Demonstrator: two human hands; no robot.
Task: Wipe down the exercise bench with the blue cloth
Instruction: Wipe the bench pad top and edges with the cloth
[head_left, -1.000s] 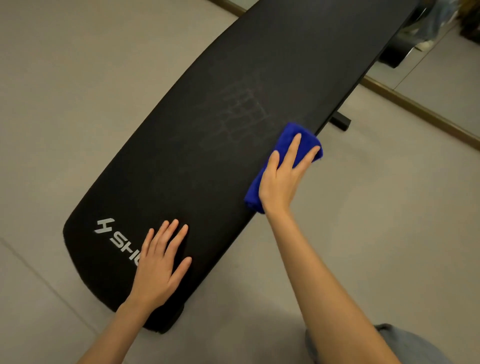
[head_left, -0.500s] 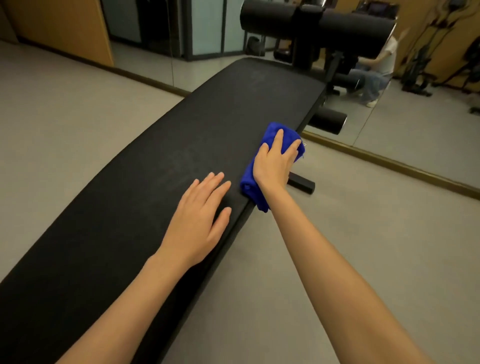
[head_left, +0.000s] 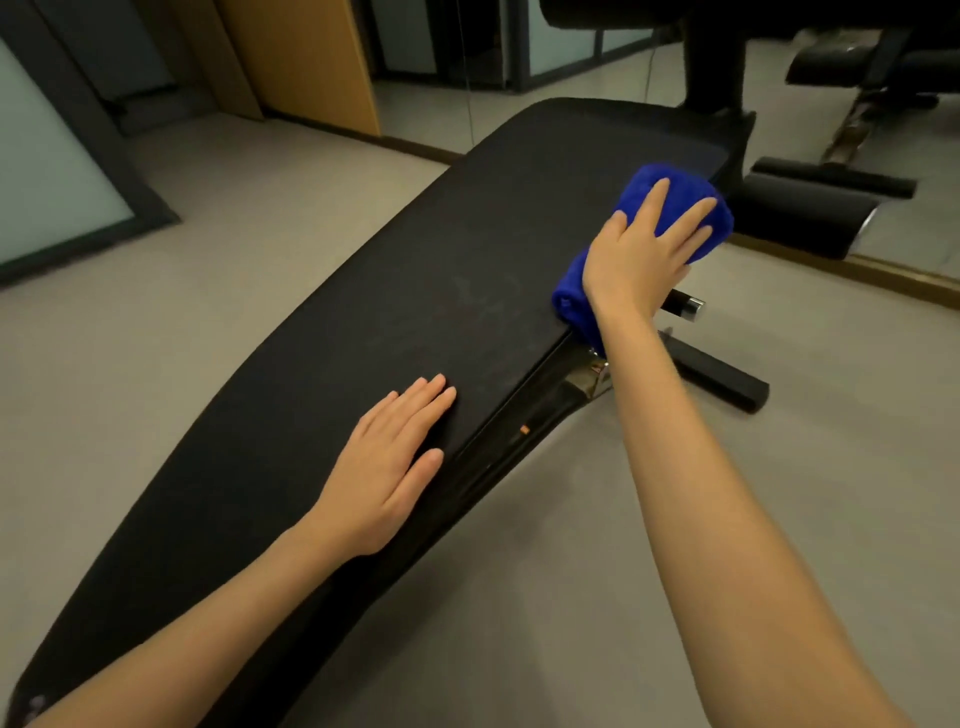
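The right hand (head_left: 636, 260) is covering the middle of the blue cloth (head_left: 569, 304), hiding its fold. The bench (head_left: 363, 322) is running off the lower left corner, both forearms (head_left: 753, 571) are leaving by the bottom edge, and an orange speck (head_left: 524, 429) under the pad's right edge is showing too small to identify.
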